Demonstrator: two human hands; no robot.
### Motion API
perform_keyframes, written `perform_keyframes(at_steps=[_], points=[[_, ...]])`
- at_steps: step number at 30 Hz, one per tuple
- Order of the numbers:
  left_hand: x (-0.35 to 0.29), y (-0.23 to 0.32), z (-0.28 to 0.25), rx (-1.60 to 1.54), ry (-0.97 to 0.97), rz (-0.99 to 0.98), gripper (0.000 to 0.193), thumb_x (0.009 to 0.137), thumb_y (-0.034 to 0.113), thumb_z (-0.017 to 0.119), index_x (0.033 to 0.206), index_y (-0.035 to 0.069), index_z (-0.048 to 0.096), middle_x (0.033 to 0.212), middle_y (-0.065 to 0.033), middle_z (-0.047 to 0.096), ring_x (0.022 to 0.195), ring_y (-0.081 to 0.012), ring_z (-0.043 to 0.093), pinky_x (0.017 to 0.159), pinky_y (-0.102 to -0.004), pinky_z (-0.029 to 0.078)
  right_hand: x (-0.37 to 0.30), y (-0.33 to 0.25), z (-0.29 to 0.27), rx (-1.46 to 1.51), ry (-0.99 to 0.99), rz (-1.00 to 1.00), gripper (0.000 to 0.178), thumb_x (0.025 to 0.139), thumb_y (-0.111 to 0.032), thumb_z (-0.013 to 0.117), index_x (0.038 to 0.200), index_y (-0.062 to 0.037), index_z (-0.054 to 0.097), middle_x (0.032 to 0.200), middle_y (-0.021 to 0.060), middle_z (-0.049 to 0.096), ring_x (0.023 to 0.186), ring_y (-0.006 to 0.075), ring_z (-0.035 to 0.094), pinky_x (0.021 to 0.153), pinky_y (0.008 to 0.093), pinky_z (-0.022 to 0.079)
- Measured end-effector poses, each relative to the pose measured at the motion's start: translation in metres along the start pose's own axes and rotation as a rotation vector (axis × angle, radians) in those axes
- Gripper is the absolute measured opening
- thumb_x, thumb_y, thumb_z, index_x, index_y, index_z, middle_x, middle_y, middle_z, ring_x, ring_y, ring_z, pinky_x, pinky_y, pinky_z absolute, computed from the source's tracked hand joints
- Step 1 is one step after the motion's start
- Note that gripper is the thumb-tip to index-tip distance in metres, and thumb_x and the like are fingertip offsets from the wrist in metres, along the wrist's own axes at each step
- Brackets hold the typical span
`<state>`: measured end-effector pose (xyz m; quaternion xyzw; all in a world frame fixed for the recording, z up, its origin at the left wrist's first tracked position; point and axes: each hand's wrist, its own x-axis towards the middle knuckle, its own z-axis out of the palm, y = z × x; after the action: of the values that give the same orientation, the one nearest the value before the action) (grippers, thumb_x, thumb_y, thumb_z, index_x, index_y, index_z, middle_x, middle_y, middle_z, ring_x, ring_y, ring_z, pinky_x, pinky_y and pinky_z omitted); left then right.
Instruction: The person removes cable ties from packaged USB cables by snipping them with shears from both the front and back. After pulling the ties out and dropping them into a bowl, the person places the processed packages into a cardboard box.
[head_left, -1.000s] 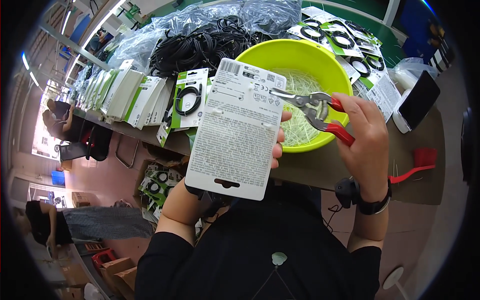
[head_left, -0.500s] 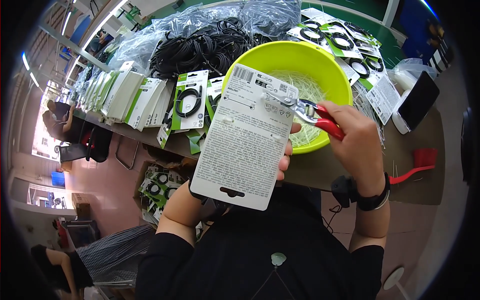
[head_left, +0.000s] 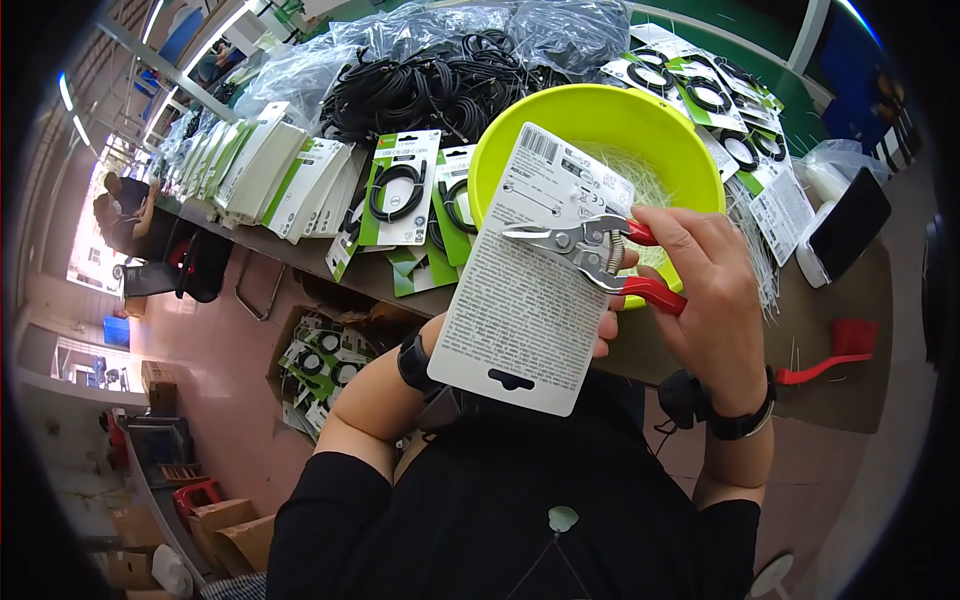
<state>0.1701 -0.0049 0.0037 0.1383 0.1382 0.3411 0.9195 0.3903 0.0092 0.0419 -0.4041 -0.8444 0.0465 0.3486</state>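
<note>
A white packaging card (head_left: 515, 300), back side up and covered in small print, is tilted in front of my body. My left hand (head_left: 607, 328) grips it from behind, and only some fingertips show past its right edge. My right hand (head_left: 715, 290) is closed round the red handles of spring-loaded cutting pliers (head_left: 590, 245). Their handles are spread apart, and the metal jaws lie over the card's middle, pointing left. Behind the card stands a lime-green basin (head_left: 700, 160) with thin white plastic offcuts (head_left: 655, 185) in it.
Carded black cables (head_left: 400, 195) lean at the table's front edge, beside a row of white cards (head_left: 250, 170). Loose black cables (head_left: 430, 90) lie behind. More carded cables (head_left: 700, 90), a phone (head_left: 850, 225) and a red brush (head_left: 850, 345) are to the right. A carton (head_left: 320, 360) stands below left.
The pliers have moved from the card's upper part down to its middle, and their handles have spread wider. The person in a checked skirt at lower left is nearly out of view.
</note>
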Motion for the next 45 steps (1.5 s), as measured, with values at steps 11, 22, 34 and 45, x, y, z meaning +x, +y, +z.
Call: perform_keyframes(at_steps=[11,22,34,45], points=[[-0.004,0.007,0.003,-0.086,-0.112,0.112,0.055,0.092,0.033,0.053,0.131,-0.003,0.039,0.114,-0.0214,0.056,0.103,-0.0290,0.060,0.090,-0.0400,0.051,-0.006,0.020,0.001,0.367,-0.135,0.077,0.043,0.074,-0.001,0.066,0.116,-0.0051,0.059,0.100,0.0137,0.062,0.082,0.0262,0.061,0.074,0.0296,0.048],[-0.030,0.030,0.038,1.111,0.393,0.778,0.037,0.094,0.012,0.051,0.126,-0.003,0.043,0.116,-0.0113,0.057,0.101,-0.0169,0.058,0.086,-0.0294,0.048,-0.008,0.002,-0.030,-0.066,0.148,0.100,0.049,0.070,0.001,0.068,0.117,-0.0035,0.058,0.103,0.0130,0.061,0.088,0.0263,0.060,0.079,0.0322,0.048],[-0.033,0.003,0.051,1.867,0.607,1.011,0.035,0.091,0.010,0.054,0.121,-0.005,0.044,0.095,-0.0197,0.063,0.084,-0.0287,0.064,0.074,-0.0347,0.050,-0.001,-0.023,-0.033,-0.257,0.160,-0.022,0.044,0.070,-0.007,0.070,0.112,-0.0023,0.060,0.090,0.0113,0.059,0.081,0.0280,0.056,0.072,0.0383,0.045],[-0.028,-0.007,0.056,1.915,0.492,0.719,0.027,0.089,0.014,0.056,0.108,-0.003,0.047,0.087,-0.0229,0.060,0.078,-0.0387,0.061,0.066,-0.0422,0.049,0.006,-0.028,-0.019,0.422,0.134,0.067,0.031,0.076,-0.004,0.072,0.104,-0.0004,0.060,0.091,0.0077,0.063,0.081,0.0136,0.060,0.073,0.0258,0.047]])
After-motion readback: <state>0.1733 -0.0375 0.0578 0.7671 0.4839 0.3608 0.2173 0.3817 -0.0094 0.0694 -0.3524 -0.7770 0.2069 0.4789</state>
